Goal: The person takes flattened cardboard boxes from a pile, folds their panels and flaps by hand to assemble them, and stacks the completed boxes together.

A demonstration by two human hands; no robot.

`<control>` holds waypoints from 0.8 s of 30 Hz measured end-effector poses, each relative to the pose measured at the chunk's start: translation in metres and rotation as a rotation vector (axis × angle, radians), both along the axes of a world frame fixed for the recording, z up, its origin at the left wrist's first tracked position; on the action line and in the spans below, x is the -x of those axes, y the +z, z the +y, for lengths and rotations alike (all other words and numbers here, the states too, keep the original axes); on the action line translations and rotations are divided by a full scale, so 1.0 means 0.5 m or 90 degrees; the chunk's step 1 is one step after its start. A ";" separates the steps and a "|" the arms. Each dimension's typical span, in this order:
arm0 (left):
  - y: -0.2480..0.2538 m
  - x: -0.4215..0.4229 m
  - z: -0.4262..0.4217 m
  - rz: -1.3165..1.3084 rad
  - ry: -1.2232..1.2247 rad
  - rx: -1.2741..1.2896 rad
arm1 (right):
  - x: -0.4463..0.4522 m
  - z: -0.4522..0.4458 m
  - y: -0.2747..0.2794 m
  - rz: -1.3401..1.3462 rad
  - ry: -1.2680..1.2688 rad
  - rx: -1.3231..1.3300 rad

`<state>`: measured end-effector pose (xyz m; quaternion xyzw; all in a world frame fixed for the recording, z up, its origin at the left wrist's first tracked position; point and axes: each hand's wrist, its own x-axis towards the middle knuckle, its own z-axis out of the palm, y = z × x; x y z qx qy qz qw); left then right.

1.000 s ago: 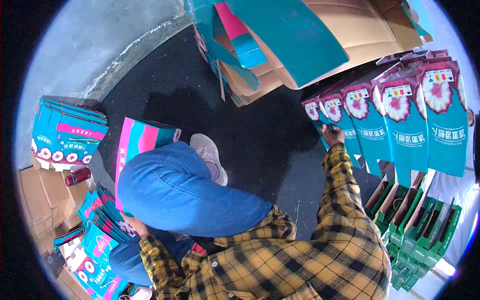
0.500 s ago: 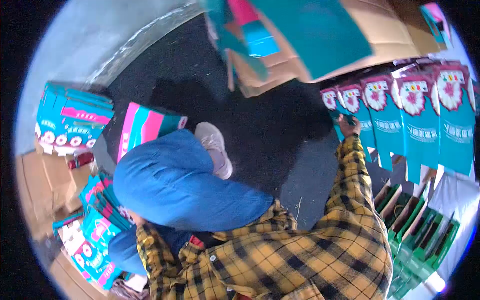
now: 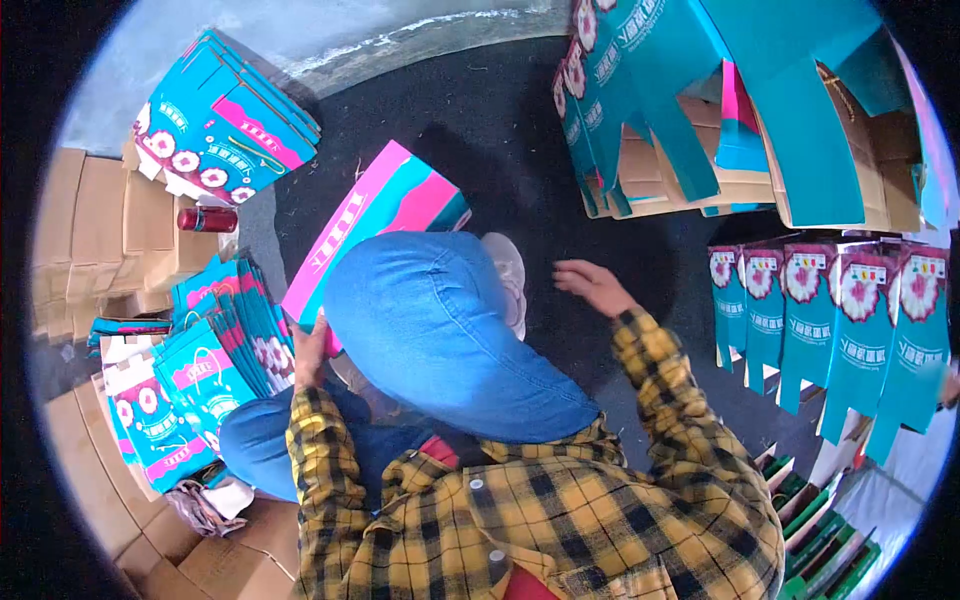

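My left hand grips the lower edge of a pink and teal printed box, which leans beside my bent knee. The knee hides part of the box. My right hand is over the dark floor to the right of my shoe, its fingers stretched out and nothing in it. Further right stands a row of teal boxes with purple and white flower prints, apart from my right hand.
Folded teal boxes are stacked at the upper left, near a red cylinder. More flat teal bags lie at the left. Large open boxes stand at the upper right, green boxes at the lower right. Part of another person's hand shows at the right edge.
My right hand has left the row of teal boxes and moved left, its fingers now apart. The view has turned rightward. More of my left hand and the pink and teal box shows.
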<state>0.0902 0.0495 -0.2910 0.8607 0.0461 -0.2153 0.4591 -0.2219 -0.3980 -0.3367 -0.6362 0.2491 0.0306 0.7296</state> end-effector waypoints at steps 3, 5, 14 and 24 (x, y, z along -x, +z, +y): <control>0.047 0.025 -0.047 0.082 0.015 0.021 | -0.110 0.010 0.059 -0.071 0.088 0.180; 0.019 0.030 -0.036 0.010 -0.052 0.162 | -0.151 -0.005 0.045 -0.094 0.066 0.203; 0.016 0.057 -0.044 0.033 -0.005 0.266 | 0.002 -0.099 -0.110 0.162 -0.362 -0.208; -0.038 0.051 0.026 0.109 0.053 0.244 | 0.018 -0.307 -0.214 -0.189 -0.829 -0.523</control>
